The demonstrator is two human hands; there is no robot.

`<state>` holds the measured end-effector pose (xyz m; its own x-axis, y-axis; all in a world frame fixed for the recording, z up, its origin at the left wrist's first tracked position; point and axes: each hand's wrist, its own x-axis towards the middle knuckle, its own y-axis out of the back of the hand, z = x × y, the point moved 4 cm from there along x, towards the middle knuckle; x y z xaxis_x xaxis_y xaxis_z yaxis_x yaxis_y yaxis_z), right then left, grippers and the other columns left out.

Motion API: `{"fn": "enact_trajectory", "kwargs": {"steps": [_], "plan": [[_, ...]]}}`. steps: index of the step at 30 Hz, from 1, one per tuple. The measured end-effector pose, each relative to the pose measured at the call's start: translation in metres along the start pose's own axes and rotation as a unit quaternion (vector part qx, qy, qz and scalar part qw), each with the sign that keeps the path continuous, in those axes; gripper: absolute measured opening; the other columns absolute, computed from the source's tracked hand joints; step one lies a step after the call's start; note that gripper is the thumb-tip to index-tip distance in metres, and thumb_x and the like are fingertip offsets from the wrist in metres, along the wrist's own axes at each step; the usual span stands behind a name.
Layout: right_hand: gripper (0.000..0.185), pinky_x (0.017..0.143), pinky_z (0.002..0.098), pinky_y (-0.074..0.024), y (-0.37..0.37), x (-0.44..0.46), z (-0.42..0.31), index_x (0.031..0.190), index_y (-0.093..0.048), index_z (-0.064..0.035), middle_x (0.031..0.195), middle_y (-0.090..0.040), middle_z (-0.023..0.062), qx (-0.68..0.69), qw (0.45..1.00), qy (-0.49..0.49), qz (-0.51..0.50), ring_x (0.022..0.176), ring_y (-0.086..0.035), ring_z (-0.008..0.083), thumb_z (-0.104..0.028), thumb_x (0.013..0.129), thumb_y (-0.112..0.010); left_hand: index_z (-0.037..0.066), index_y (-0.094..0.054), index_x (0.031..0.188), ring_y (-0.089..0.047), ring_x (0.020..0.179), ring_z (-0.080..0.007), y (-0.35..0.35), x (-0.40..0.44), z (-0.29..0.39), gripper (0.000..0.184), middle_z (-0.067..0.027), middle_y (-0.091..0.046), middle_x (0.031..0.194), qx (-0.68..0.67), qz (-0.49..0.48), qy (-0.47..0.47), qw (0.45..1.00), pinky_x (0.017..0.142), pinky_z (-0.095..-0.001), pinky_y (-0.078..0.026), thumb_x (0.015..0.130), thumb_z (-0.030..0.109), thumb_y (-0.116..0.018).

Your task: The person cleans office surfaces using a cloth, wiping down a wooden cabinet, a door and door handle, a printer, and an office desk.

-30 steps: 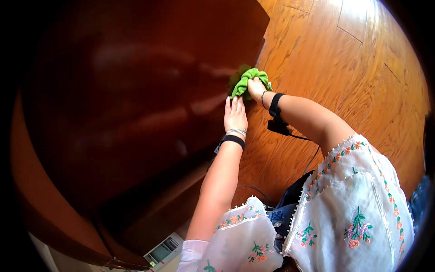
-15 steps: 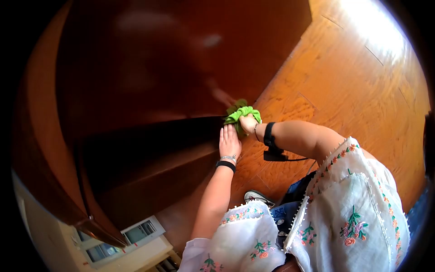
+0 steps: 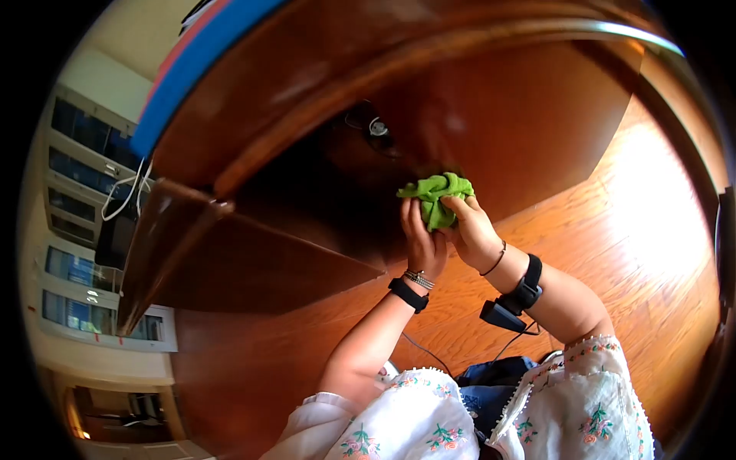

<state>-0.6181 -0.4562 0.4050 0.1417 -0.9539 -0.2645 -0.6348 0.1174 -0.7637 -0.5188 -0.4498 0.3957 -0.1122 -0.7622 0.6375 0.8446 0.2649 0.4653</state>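
Working green cloth (image 3: 446,195) into a wad near brown desk panel (image 3: 529,138), above wood floor (image 3: 575,238); prob. mid-wipe or refolding, can't tell if touching panel. For next move, prob. need firm wad, even pressure vs. panel. Gripping cloth w/ right hand (image 3: 477,234), thumb pressed in, forearm angled inward; placing left hand (image 3: 424,249) at cloth's lower-left edge, fingers nearly straight, can't tell if pinching.

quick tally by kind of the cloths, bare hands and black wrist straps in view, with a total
Cloths: 1, the green cloth
Bare hands: 2, the left hand and the right hand
Black wrist straps: 2, the left strap and the right strap
Total: 5
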Motion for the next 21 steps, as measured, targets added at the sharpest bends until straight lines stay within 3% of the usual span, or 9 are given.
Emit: {"fn": "enact_trajectory", "kwargs": {"steps": [4,5,6,8,10,11,13,16,21], "plan": [[0.034,0.086,0.0333,-0.0446,-0.042,-0.016,-0.046,0.116,-0.043,-0.0067,0.111,-0.05,0.0098,0.117,0.98,0.029,-0.158,0.103,-0.05,0.0194,-0.013,0.085,-0.056,-0.001,-0.027,0.132,-0.029,0.126,-0.0335,0.019,0.047,0.033,0.053,-0.0188,-0.028,0.137,-0.037,0.107,-0.087,0.99,0.105,-0.0427,-0.023,0.083,0.008,-0.045],[0.031,0.086,0.0338,-0.0443,-0.054,-0.024,-0.073,0.114,-0.045,-0.0051,0.11,-0.051,0.0097,-0.142,0.928,0.302,-0.164,0.101,-0.051,0.0191,-0.011,0.086,-0.055,-0.001,-0.029,0.131,-0.034,0.123,-0.0316,0.026,0.069,0.042,0.052,-0.018,-0.032,0.135,-0.079,0.126,-0.122,0.981,0.103,-0.0413,-0.026,0.084,0.009,-0.046],[0.028,0.087,0.0342,-0.0439,-0.065,-0.039,-0.084,0.112,-0.046,-0.0034,0.109,-0.052,0.0097,-0.379,0.746,0.523,-0.164,0.1,-0.052,0.0188,-0.009,0.086,-0.054,-0.001,-0.03,0.13,-0.038,0.121,-0.0297,0.029,0.084,0.047,0.05,-0.0173,-0.037,0.133,-0.116,0.145,-0.149,0.971,0.1,-0.0399,-0.03,0.084,0.01,-0.048],[0.028,0.089,0.0361,-0.0441,-0.089,-0.036,-0.12,0.114,-0.045,-0.0022,0.112,-0.052,0.0109,-0.256,0.869,0.385,-0.178,0.101,-0.053,0.02,-0.005,0.087,-0.053,0.0,-0.033,0.128,-0.047,0.111,-0.0284,0.038,0.123,0.062,0.05,-0.0169,-0.045,0.125,-0.2,0.141,-0.126,0.961,0.093,-0.0376,-0.038,0.083,0.012,-0.052],[0.035,0.099,0.0439,-0.0374,-0.094,-0.034,-0.134,0.121,-0.046,-0.0044,0.123,-0.049,0.0132,0.076,0.902,0.119,-0.409,0.117,-0.045,0.0287,-0.024,0.092,-0.04,0.004,-0.037,0.125,-0.053,0.101,-0.0286,0.018,0.141,0.066,0.047,-0.018,-0.049,0.12,-0.393,0.084,0.138,0.905,0.092,-0.0387,-0.039,0.087,0.024,-0.054],[0.036,0.101,0.0433,-0.0354,-0.084,-0.02,-0.142,0.126,-0.042,-0.0039,0.125,-0.048,0.0131,0.001,0.905,0.153,-0.398,0.12,-0.042,0.028,-0.018,0.092,-0.041,0.004,-0.037,0.125,-0.053,0.101,-0.0286,0.01,0.143,0.066,0.047,-0.018,-0.049,0.12,-0.394,0.106,0.153,0.9,0.092,-0.0387,-0.039,0.087,0.024,-0.054],[0.032,0.096,0.0407,-0.0401,-0.075,-0.007,-0.135,0.121,-0.044,-0.0032,0.12,-0.05,0.0126,-0.026,0.92,0.194,-0.339,0.113,-0.047,0.0243,-0.011,0.09,-0.047,-0.001,-0.042,0.12,-0.049,0.105,-0.0327,0.024,0.149,0.084,0.04,-0.0187,-0.048,0.116,-0.162,0.262,-0.152,0.939,0.093,-0.0395,-0.037,0.083,0.007,-0.053],[0.031,0.091,0.0401,-0.0452,-0.067,0.015,-0.122,0.118,-0.045,-0.0027,0.117,-0.051,0.013,-0.056,0.926,0.263,-0.265,0.108,-0.051,0.0208,-0.004,0.088,-0.054,0.0,-0.036,0.123,-0.052,0.102,-0.0304,0.005,0.135,0.025,0.048,-0.0181,-0.05,0.114,-0.022,0.252,-0.154,0.955,0.086,-0.0375,-0.042,0.081,0.012,-0.056],[0.034,0.092,0.0289,-0.0421,-0.027,0.041,-0.076,0.118,-0.048,-0.0023,0.113,-0.055,0.0083,-0.16,0.95,0.226,-0.146,0.105,-0.052,0.0176,-0.001,0.085,-0.058,-0.001,-0.043,0.114,-0.05,0.102,-0.036,-0.04,0.073,-0.049,0.037,-0.0226,-0.049,0.11,-0.076,0.212,0.054,0.973,0.086,-0.0391,-0.042,0.078,0.001,-0.051]]}}
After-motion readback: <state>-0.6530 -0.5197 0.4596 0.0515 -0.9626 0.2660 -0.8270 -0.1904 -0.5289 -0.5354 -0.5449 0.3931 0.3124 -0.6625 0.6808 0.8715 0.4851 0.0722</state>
